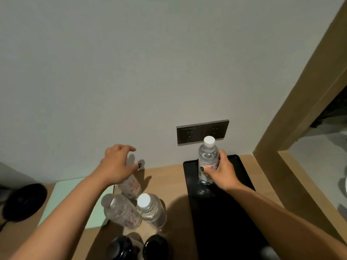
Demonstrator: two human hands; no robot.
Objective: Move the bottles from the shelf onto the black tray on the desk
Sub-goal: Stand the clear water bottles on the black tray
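Black cups (139,246) and three bottles (142,209) crowd the desk (174,184).

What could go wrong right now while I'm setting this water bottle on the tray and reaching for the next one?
1. The right hand holds the water bottle near the far end of the black tray; letting go before it stands flat could tip it.
2. The left hand reaches over the far bottle, and the forearm passes close above two more bottles standing tightly together, so one could be knocked over.

Clear bottles (208,164) with white caps (209,141), black tray (221,212), tan desk (176,186).
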